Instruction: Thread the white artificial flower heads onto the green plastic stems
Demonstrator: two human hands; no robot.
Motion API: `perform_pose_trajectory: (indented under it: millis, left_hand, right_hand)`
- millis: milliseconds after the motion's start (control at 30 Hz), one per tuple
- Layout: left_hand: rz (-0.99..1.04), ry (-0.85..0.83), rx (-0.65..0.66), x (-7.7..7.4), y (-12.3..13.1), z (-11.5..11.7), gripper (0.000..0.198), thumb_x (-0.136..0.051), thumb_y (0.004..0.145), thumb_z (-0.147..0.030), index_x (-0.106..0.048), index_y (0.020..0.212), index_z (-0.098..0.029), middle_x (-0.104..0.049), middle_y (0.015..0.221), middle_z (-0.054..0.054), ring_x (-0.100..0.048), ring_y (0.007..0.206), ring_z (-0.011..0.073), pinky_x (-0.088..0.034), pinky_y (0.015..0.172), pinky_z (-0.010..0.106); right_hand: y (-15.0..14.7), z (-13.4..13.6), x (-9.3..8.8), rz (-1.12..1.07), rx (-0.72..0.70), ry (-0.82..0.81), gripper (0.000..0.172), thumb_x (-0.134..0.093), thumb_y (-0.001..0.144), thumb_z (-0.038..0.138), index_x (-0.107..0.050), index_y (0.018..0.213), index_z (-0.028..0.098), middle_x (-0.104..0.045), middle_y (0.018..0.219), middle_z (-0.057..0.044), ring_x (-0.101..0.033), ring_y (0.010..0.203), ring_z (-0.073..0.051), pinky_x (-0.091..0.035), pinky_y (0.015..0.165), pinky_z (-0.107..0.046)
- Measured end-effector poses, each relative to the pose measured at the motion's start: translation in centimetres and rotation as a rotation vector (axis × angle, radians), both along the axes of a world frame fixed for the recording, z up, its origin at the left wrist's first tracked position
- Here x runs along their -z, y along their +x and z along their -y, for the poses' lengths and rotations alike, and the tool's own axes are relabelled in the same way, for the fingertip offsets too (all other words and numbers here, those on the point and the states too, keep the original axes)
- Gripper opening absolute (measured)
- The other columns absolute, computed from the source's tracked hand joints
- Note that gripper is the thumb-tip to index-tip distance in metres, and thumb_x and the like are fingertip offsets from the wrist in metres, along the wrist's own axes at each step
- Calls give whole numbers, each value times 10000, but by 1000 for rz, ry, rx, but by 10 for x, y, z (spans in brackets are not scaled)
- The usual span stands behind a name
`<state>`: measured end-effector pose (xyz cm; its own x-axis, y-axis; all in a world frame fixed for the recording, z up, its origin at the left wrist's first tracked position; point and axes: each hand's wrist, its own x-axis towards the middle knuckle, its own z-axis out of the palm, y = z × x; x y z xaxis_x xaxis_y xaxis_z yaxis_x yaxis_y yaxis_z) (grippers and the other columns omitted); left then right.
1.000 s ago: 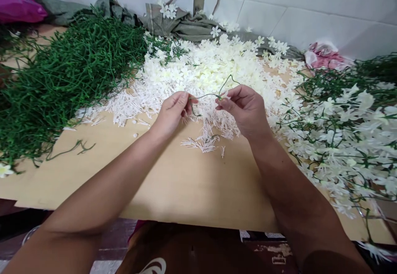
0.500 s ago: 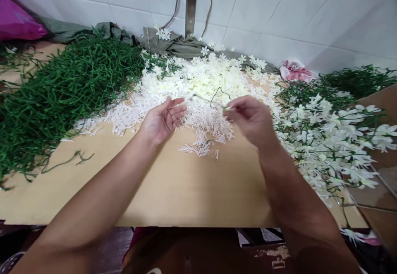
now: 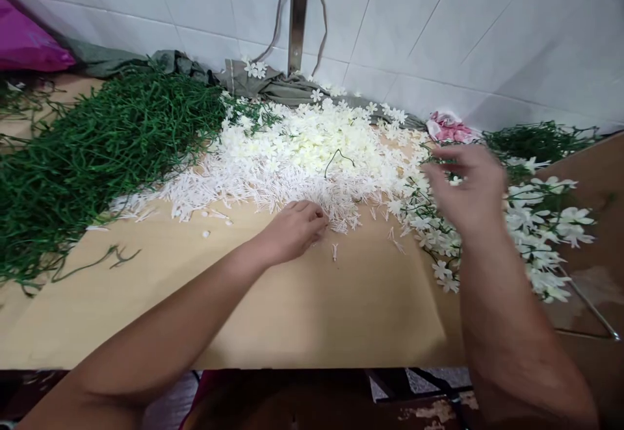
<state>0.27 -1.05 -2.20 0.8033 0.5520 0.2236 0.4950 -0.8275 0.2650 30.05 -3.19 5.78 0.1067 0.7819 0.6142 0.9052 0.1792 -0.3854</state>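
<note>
1. The left hand (image 3: 297,232), at the centre of the frame, is lowered to the near edge of a heap of thin white sprigs (image 3: 229,180). Its fingers curl downward; I cannot tell whether this grip is pinching a sprig, since the back of the hand hides the fingertips.
2. The right hand (image 3: 470,183), right of centre, is blurred. Its grip looks spread, thumb and fingers apart, above white flowers on green stems (image 3: 541,235) that fill the right of the frame.
3. The thin white sprigs form a band across the middle, left to centre; a few lie singly just right of the left hand.
4. Directly beyond them, in the upper middle, is a pile of loose white blossoms (image 3: 322,134), with one bent green wire (image 3: 336,157) lying over its near part.
5. A large mound of green stems (image 3: 121,131) fills the left side, and a forked stem (image 3: 97,264) lies apart below it on the tan table (image 3: 292,313).
6. Along the wall (image 3: 414,21) are a purple bag (image 3: 29,40) at upper left, a grey-green cloth (image 3: 273,89) at upper centre and a pink-and-white cloth (image 3: 451,130) at upper right.
</note>
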Motion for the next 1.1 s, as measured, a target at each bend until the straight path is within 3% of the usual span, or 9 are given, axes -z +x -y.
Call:
perform_pose_trajectory:
  millis: [100, 167, 333, 500, 633, 733, 833, 967, 1100]
  left_hand:
    - [-36, 140, -154, 5, -5, -14, 306, -418, 900, -189, -662, 1084, -190, -635, 1096, 114, -550, 1001, 249, -405, 815, 387]
    - [-29, 170, -241, 4, -10, -20, 298, -426, 901, -226, -676, 1056, -181, -639, 1078, 128, -552, 984, 259, -391, 793, 398]
    - [96, 165, -289, -5, -13, -17, 293, -448, 894, -309, -683, 1027, -193, -640, 1109, 127, -549, 1020, 267, -355, 846, 433]
    - [283, 1, -385, -9, -11, -12, 320, -414, 887, -251, -678, 1043, -159, -648, 1074, 144, -559, 1010, 266, -369, 854, 429]
    - [651, -556, -436, -10, -9, -12, 319, -453, 882, -335, -695, 936, -136, -684, 935, 119, -592, 848, 188, -437, 778, 335]
    - [1026, -1028, -486, -16, -7, -10, 359, -533, 843, -441, -688, 942, -133, -716, 901, 91, -580, 697, 115, -435, 642, 242]
    - [1217, -1300, -472, -22, -7, -9, 286, -669, 764, -377, -687, 916, -134, -721, 829, 49, -588, 645, 65, -421, 588, 173]
    - [1301, -1346, -482, -32, -15, -14, 137, -709, 737, -251, -661, 746, -123, -673, 679, 4, -571, 574, 41, -439, 564, 145]
    - [1463, -1290, -504, -48, -36, -26, 30, -639, 795, -160, -653, 779, -139, -597, 595, -36, -518, 508, 24, -432, 526, 136]
  right_hand:
    - [-64, -43, 19, 116, -250, -30, 303, -613, 779, 211, -623, 1076, 153, -576, 1077, -148, -558, 1011, -266, -524, 786, -429]
    - [-89, -70, 31, 200, -231, -23, 382, -625, 745, 160, -611, 1125, 130, -549, 1125, -177, -526, 1032, -298, -494, 836, -477]
    - [-97, -104, 43, 305, -214, -167, 148, -521, 779, 111, -660, 828, 131, -553, 847, -134, -505, 833, -265, -467, 729, -457]
    - [-87, -83, 23, 46, -218, 116, 73, -564, 783, 146, -629, 787, 180, -533, 866, -92, -511, 788, -205, -479, 652, -377]
    - [-105, -49, 16, -37, -363, 110, 71, -549, 825, 162, -617, 821, 181, -555, 904, -88, -531, 736, -164, -494, 603, -325]
    - [-123, -26, 26, 104, -478, 146, 133, -497, 850, 132, -611, 817, 190, -579, 876, -89, -546, 800, -181, -495, 675, -334]
    - [-133, -11, 41, 255, -498, 157, 196, -451, 863, 113, -614, 812, 209, -608, 872, -88, -530, 792, -186, -472, 683, -335]
    - [-134, 0, 56, 300, -543, 150, 193, -451, 876, 128, -625, 871, 210, -624, 906, -96, -524, 789, -188, -468, 696, -329]
    - [-135, 4, 68, 190, -604, 25, 180, -506, 888, 234, -607, 1020, 163, -592, 991, -138, -542, 907, -216, -495, 800, -350]
